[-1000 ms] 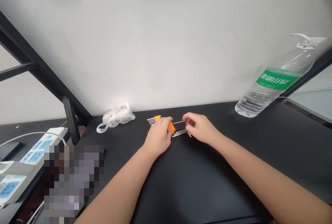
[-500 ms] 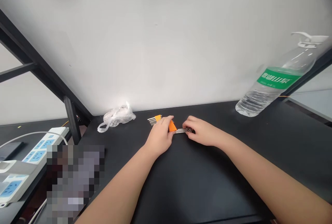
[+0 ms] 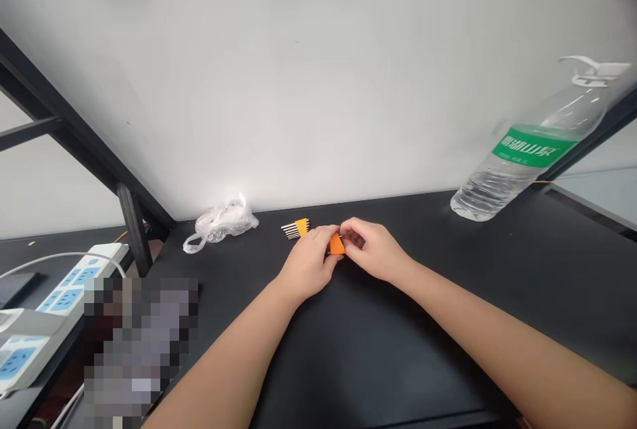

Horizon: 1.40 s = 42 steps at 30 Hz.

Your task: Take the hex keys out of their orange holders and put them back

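Observation:
My left hand is closed around an orange hex key holder, thumb at its near edge and fingers over the far side. Against its right side sits my right hand, fingers curled in at the ends of the hex keys, which they mostly hide. Just beyond my left hand lies another orange piece, with several thin metal rods sticking out to its left. My hand covers the gap between the two orange pieces, so I cannot tell whether they are joined.
A crumpled clear plastic bag lies by the wall at left. A large water bottle with a green label stands at right. White power strips and cables are at the far left, beside a pixelated patch. The black table meets the wall behind.
My right hand has moved left, up against the orange holder. The long key shafts that showed between my hands are now out of sight. My left hand has hardly moved.

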Each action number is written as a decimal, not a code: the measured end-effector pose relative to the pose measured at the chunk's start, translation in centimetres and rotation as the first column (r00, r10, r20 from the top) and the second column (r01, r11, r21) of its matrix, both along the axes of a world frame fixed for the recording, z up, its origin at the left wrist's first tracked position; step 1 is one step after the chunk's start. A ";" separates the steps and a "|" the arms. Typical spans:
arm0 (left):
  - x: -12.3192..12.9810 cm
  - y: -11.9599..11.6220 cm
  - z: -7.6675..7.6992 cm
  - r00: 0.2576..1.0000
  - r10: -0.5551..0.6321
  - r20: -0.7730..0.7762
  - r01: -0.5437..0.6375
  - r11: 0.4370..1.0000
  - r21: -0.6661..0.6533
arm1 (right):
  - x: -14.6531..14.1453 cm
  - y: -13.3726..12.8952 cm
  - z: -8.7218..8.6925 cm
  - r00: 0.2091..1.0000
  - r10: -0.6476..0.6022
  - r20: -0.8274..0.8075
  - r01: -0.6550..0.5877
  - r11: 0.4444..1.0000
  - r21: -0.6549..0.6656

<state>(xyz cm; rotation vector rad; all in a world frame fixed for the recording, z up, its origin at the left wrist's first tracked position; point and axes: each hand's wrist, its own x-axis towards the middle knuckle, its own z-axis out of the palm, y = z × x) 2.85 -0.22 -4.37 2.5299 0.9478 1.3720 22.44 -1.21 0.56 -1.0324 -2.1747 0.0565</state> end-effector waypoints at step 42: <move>0.2 0.0 -0.1 0.999 -0.022 0.044 0.023 1.000 -0.016 | 0.4 0.2 0.2 0.998 -0.060 -0.002 0.060 0.991 0.118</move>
